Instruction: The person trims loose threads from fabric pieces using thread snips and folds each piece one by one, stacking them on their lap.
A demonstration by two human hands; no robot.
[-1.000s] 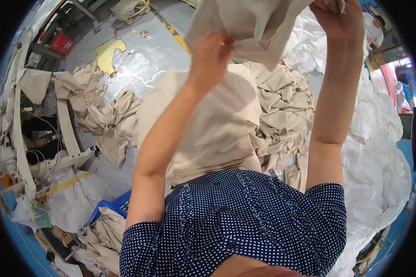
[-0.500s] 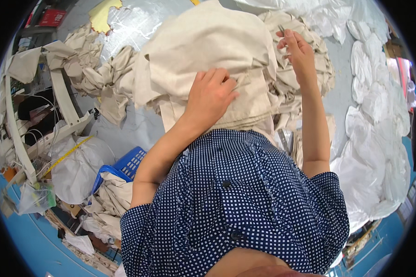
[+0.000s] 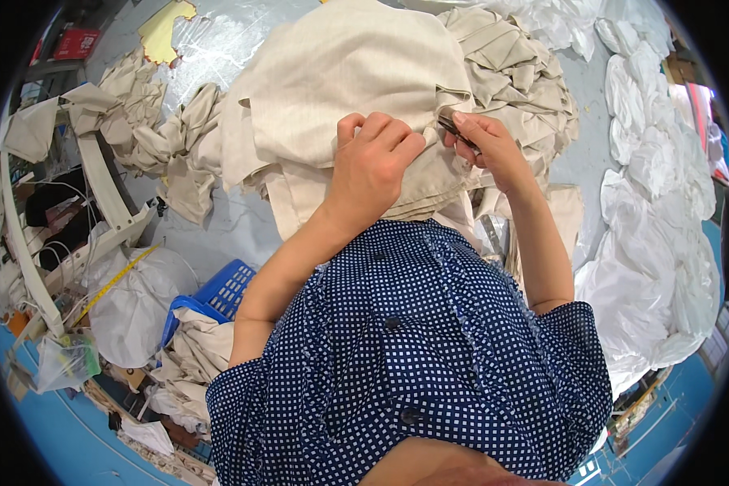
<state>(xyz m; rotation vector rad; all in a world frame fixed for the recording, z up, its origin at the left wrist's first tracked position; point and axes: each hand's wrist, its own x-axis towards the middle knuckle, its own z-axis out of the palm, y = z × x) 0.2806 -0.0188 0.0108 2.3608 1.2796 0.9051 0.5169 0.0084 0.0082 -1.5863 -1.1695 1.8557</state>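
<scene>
A stack of beige fabric pieces (image 3: 340, 69) lies in front of me, its layered edges toward my body. My left hand (image 3: 371, 166) rests on the stack with its fingers curled and closed on a bit of the cloth. Just to its right, my right hand (image 3: 494, 150) grips dark thread snips (image 3: 460, 134). Their tips point up and left, close to the fabric's edge beside my left fingers. The fingertips of my left hand are partly hidden by its own knuckles.
Crumpled beige fabric (image 3: 526, 73) is heaped to the right of the stack, with more bunched cloth (image 3: 190, 121) at left. White plastic bags (image 3: 648, 243) line the right side. At lower left are a blue basket (image 3: 227, 290) and a pale machine frame (image 3: 109, 174).
My right hand has come down and left with the snips, from above the crumpled heap to the stack's edge. My left hand has stayed nearly in place, its fingers shifting on the cloth.
</scene>
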